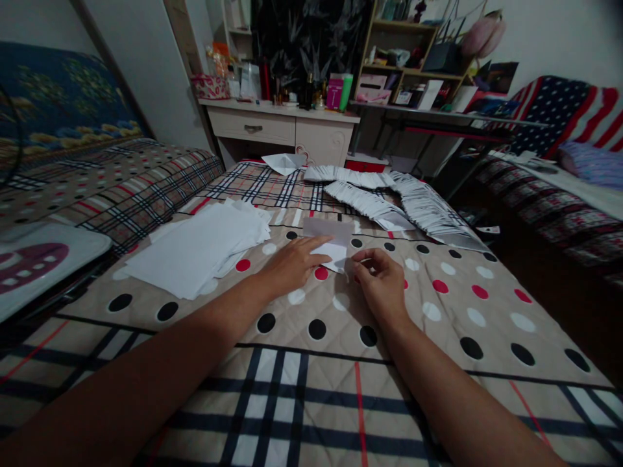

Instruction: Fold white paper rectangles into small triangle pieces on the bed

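Observation:
In front of me a folded piece of white paper [335, 250] lies on the polka-dot bedspread, with its far flap standing in shadow. My left hand [294, 263] presses on the left side of this paper, palm down, fingers stretched out. At the paper's right edge, my right hand [382, 279] has thumb and forefinger pinched together. A small pale bit shows by those fingertips, too small to name. Left of my hands lies a loose pile of white paper sheets [195, 243]. Beyond, to the right, long overlapping rows of folded papers [423, 207] curve across the bed.
A separate paper sheet [282, 163] lies near the bed's far edge. Behind stand a white dresser [277, 130] with bottles and boxes on top and a glass desk [452, 115]. A white folding table [92, 250] is at the left, and a flag-patterned cover [559, 110] at the right.

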